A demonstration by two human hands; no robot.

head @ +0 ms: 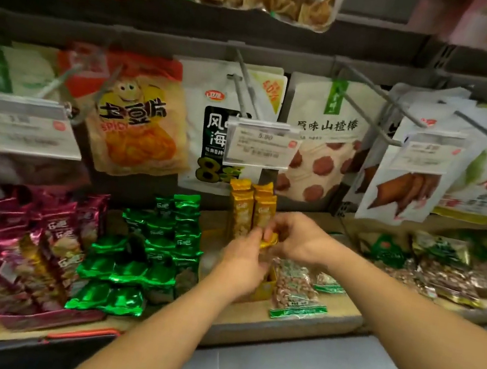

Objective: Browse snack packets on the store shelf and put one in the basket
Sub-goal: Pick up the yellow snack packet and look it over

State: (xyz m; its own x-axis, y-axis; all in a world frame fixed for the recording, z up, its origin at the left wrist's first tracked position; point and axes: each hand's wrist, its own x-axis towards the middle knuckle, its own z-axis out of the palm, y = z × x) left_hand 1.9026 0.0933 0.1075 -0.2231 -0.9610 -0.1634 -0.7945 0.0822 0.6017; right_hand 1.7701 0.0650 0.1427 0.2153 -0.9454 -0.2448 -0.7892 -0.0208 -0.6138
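Both of my hands reach to the middle of the wooden shelf [293, 323]. My left hand [242, 264] and my right hand [294, 237] meet around a small gold snack packet [270, 240], fingers curled on it. Just behind them several tall gold packets [251, 208] stand upright in a yellow box [263, 289]. Green foil packets [145, 251] are piled to the left, and pink foil packets [45, 242] lie further left. No basket shows in the view.
Clear bags of peanuts [296, 288] lie right of the yellow box, more nut bags [445, 270] at far right. Hanging packets on metal hooks [245, 82] with price tags [261, 144] fill the wall above. An orange-trimmed dark edge [77, 336] runs along the bottom left.
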